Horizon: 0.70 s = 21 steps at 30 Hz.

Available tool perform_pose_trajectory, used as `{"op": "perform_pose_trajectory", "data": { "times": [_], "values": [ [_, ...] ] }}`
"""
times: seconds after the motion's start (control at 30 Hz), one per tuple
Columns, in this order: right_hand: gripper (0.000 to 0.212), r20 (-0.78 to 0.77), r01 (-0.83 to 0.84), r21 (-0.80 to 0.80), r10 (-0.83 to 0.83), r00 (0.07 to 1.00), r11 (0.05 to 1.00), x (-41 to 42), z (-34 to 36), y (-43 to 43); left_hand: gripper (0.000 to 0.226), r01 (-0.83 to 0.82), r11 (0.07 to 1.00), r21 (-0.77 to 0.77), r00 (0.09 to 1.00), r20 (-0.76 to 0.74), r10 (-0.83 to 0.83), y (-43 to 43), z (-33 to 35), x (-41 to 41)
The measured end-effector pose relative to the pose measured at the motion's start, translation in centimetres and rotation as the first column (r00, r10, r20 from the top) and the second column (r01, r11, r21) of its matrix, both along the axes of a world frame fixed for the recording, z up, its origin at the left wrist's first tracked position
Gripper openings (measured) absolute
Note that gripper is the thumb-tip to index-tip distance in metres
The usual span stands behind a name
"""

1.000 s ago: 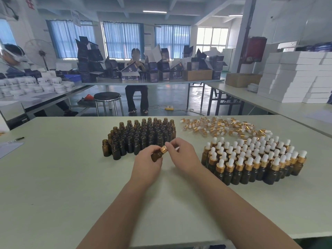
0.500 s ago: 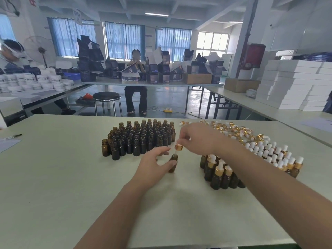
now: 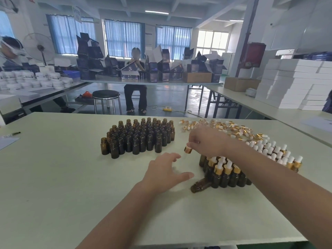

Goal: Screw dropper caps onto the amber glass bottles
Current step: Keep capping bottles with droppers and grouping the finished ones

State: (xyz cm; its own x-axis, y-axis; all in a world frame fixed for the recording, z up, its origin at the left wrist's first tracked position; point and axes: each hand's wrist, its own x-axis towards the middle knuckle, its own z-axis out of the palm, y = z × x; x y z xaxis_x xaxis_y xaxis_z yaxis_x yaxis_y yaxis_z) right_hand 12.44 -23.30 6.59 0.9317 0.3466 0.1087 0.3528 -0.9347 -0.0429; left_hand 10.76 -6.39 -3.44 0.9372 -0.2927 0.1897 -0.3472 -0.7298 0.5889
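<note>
Dozens of open bottles (image 3: 140, 139) stand upright in one tight block on your table (image 3: 53, 177). I judge they are packed that way so you can lift one off the near edge without tipping the rest. I make it roughly sixty, though they are too close to count for sure.

To the right, the capped bottles (image 3: 222, 173) are grouped apart from the undone stock. About forty show, and your right arm hides others. Behind them the loose caps (image 3: 224, 126) lie scattered within right reach, too many to count.

Your left hand (image 3: 165, 171) hovers low with fingers spread, holding nothing. Near it, one bottle (image 3: 202, 185) lies on its side against the capped group, its neck bare. Your right hand (image 3: 206, 141) pinches one cap (image 3: 188, 149) by its gold collar, clear of the table, ready to be screwed on.
</note>
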Motion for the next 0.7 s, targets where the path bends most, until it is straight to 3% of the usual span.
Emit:
{"op": "perform_pose_trajectory", "data": {
  "times": [0.17, 0.3, 0.4, 0.47, 0.53, 0.6, 0.7],
  "values": [
    [0.024, 0.119, 0.083, 0.177, -0.105, 0.987, 0.981, -1.9, 2.4, -2.7, 0.085, 0.109, 0.967, 0.229, 0.993, 0.028, -0.119, -4.4, 0.4, -3.0],
    [0.015, 0.298, 0.064, 0.495, -0.239, 0.924, 0.866, -5.6, 1.8, -4.6, 0.053, 0.193, 0.929, 0.315, 0.951, 0.175, -0.256, -5.9, -0.4, -5.1],
    [0.012, 0.282, 0.007, 0.626, -0.234, 0.931, 0.78, -7.5, 0.4, -4.3, 0.041, 0.24, 0.915, 0.325, 0.931, 0.19, -0.312, -5.8, -0.6, -5.6],
    [0.012, 0.244, -0.005, 0.688, -0.224, 0.943, 0.725, -7.5, -0.1, -4.2, 0.028, 0.287, 0.944, 0.164, 0.945, 0.112, -0.307, -4.6, -0.3, -5.5],
    [0.01, 0.229, -0.003, 0.716, -0.231, 0.946, 0.698, -7.0, -0.2, -4.0, 0.024, 0.255, 0.956, -0.147, 0.966, -0.012, -0.26, -3.3, 0.6, -5.3],
    [0.009, 0.22, 0.003, 0.732, -0.24, 0.945, 0.682, -6.3, -0.5, -3.6, 0.025, 0.139, 0.922, -0.361, 0.984, -0.051, -0.169, -2.0, 1.5, -4.4],
    [0.008, 0.203, 0.0, 0.787, -0.259, 0.944, 0.617, -5.4, -1.2, -2.3, 0.018, -0.008, 0.841, -0.541, 0.993, -0.103, -0.057, -0.3, 2.2, -2.8]
  ]
}}
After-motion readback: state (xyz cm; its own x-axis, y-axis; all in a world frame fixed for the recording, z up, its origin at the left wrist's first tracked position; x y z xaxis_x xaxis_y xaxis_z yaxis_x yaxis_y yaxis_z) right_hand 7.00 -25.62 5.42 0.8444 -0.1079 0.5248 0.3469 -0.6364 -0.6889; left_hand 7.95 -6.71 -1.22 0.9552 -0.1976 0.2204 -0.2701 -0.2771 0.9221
